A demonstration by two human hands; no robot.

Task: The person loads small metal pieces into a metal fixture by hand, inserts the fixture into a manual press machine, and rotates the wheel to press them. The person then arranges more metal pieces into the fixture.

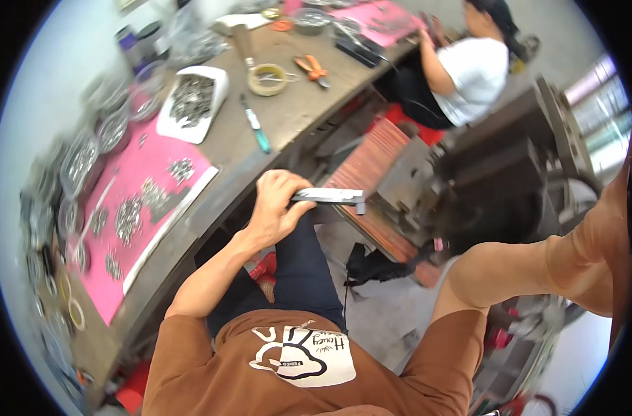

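My left hand (278, 208) is above my lap, just off the workbench's front edge. Its thumb and fingers pinch a flat white-and-black bar-shaped tool (333, 196) with a small downturned piece at its far end; I cannot make out its exact kind. My right arm is bent up along the right side, and my right hand (600, 256) is raised close to the camera at the picture's edge. Its fingers are hidden there, so whether it holds anything does not show.
On the workbench (219, 166) lie a pink sheet (104, 260) with piles of small metal parts, a white scoop tray (215, 104), a green-handled knife (257, 132), orange pliers (314, 70) and a tape roll (266, 80). A dark machine (496, 194) stands right; a co-worker (472, 76) sits beyond.
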